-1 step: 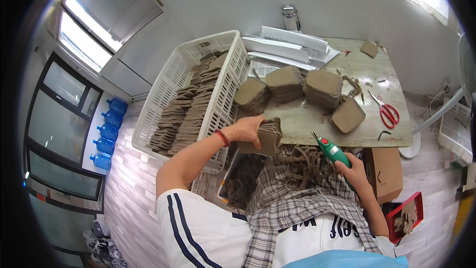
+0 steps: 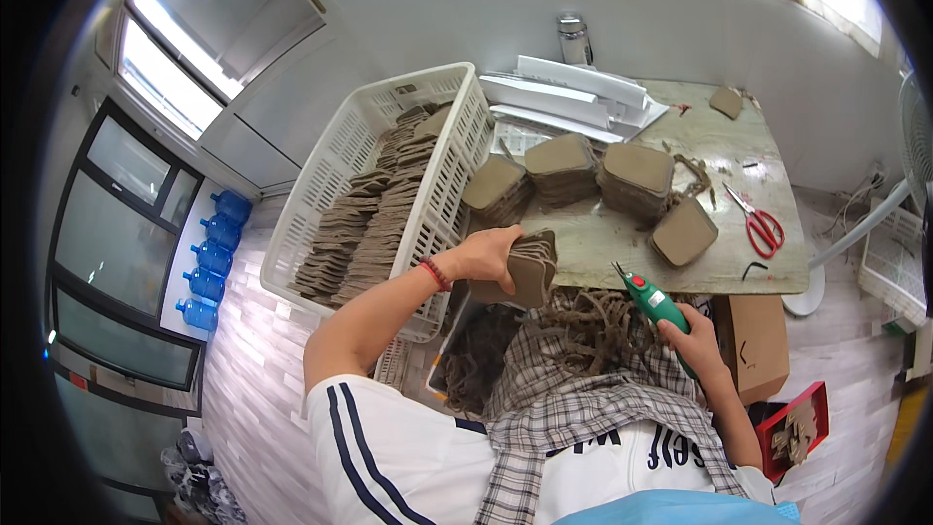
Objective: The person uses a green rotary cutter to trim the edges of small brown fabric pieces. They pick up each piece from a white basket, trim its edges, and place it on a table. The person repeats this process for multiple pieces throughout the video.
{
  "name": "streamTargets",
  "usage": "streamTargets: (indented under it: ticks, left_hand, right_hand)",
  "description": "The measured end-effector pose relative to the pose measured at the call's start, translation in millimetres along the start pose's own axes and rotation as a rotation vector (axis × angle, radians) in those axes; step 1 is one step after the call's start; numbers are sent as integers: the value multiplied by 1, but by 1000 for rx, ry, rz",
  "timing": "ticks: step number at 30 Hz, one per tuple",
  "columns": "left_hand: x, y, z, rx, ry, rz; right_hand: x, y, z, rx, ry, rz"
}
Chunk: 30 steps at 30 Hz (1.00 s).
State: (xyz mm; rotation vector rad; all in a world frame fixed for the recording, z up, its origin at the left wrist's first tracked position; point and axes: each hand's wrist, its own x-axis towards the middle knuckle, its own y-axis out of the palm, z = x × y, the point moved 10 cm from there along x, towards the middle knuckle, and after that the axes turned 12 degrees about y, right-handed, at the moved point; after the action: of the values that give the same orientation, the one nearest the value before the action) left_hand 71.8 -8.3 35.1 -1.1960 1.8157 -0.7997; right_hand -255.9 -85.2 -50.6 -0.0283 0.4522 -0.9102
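Centrally, a small stack of brown pressed-fibre pieces [image 2: 525, 267] is gripped from above by the left hand [image 2: 486, 255] and held at the table's near edge, above the lap, seemingly so its edges face the tool. A green electric cutter [image 2: 649, 299] is clasped in the right hand [image 2: 688, 338], its tip aimed toward that stack. Trimmed fibre scraps [image 2: 583, 316] are heaped on a checked cloth [image 2: 583, 399] over the lap. Further stacks [image 2: 637, 175] and red-handled scissors [image 2: 760, 224] are spread on the worn table [image 2: 719, 136]; a white slotted crate [image 2: 340, 156] of finished-looking pieces is kept to the left.
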Motion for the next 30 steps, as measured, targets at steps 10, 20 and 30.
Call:
streamTargets:
  ticks: [10,20,30]
  left_hand:
    - [-160,-250,24,-182,-5,-1041]
    - [-172,-308,190,-28,-310,-1212]
    - [-102,-340,284,125,-351,-1029]
  right_hand:
    - [54,80,102,-683,-432,-273]
    - [114,133,92,-1200,-495,-233]
    - [194,190,385,-847,-933,-184]
